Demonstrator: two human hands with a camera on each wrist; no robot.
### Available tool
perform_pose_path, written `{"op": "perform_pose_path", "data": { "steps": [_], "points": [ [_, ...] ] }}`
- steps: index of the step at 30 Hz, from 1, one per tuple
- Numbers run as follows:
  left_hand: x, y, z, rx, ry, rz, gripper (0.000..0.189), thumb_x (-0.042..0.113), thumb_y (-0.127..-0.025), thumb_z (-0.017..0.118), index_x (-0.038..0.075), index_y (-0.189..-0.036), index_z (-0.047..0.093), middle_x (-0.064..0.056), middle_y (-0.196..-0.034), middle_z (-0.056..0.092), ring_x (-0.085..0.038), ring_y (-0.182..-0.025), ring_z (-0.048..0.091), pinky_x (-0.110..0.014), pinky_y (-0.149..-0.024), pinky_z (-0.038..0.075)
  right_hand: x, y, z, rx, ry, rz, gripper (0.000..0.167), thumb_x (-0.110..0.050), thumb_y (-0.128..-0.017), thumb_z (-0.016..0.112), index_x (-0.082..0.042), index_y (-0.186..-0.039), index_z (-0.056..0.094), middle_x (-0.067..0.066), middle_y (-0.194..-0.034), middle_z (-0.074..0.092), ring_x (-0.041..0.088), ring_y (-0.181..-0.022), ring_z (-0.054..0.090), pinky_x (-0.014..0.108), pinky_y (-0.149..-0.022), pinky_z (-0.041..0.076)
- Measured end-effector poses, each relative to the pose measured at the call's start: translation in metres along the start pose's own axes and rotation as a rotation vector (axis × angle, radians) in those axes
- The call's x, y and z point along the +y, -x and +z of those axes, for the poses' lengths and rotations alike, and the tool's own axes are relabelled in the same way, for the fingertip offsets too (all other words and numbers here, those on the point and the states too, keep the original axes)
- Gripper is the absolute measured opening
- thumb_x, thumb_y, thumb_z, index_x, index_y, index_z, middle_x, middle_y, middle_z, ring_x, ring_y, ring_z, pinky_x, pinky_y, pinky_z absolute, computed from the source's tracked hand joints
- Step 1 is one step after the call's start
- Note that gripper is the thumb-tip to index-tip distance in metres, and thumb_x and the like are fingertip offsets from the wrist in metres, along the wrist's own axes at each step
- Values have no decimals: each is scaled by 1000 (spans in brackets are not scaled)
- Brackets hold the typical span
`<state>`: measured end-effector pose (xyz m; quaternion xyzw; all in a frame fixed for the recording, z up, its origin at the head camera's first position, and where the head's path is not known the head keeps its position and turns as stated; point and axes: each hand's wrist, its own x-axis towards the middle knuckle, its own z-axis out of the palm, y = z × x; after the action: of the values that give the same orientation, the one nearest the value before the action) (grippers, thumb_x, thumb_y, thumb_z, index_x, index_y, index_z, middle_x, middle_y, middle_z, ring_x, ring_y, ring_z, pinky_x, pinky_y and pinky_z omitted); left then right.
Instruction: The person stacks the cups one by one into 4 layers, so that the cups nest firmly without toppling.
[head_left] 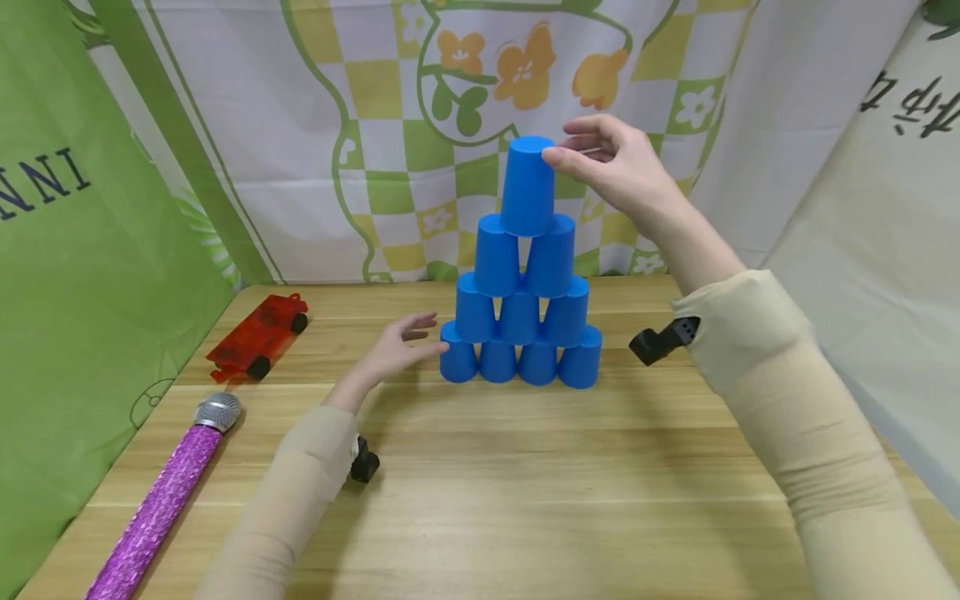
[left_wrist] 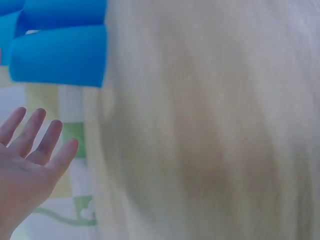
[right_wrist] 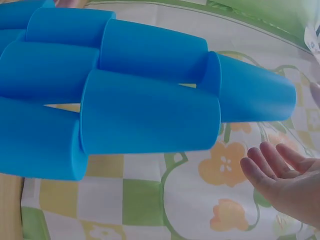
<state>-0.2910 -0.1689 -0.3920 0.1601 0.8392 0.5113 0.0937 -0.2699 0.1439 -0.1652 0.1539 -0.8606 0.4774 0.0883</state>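
Observation:
Blue plastic cups, all upside down, are stacked in a pyramid with a single cup [head_left: 528,187] at its peak. Beside that cup, on its right, is my right hand [head_left: 611,158]; the thumb tip overlaps the cup's upper edge in the head view. The right wrist view has those fingers [right_wrist: 272,162] loosely spread, apart from the top cup [right_wrist: 257,90]. Low on the left, my left hand [head_left: 397,346] has its relaxed fingers by the bottom-left cup [head_left: 458,354]. In the left wrist view the fingers [left_wrist: 42,132] are spread near a cup [left_wrist: 60,55], with nothing in the palm.
On the wooden table [head_left: 525,500], a red toy car [head_left: 258,337] lies at the far left. A microphone with a glittery purple handle [head_left: 161,504] is in front of it. Patterned cloth [head_left: 390,150] hangs behind the pyramid, a green cloth [head_left: 90,275] to the left.

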Motion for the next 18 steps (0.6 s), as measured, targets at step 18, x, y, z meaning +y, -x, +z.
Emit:
{"op": "perform_pose_path", "data": {
  "steps": [18],
  "points": [
    [61, 35, -48, 284, 75, 74, 52, 36, -102, 35, 3, -141, 38, -21, -141, 45, -36, -129, 45, -53, -107, 37, 64, 51, -11, 114, -394, -51, 53, -41, -97, 47, -8, -138, 44, 15, -137, 49, 22, -123, 48, 28, -104, 43]
  ]
}}
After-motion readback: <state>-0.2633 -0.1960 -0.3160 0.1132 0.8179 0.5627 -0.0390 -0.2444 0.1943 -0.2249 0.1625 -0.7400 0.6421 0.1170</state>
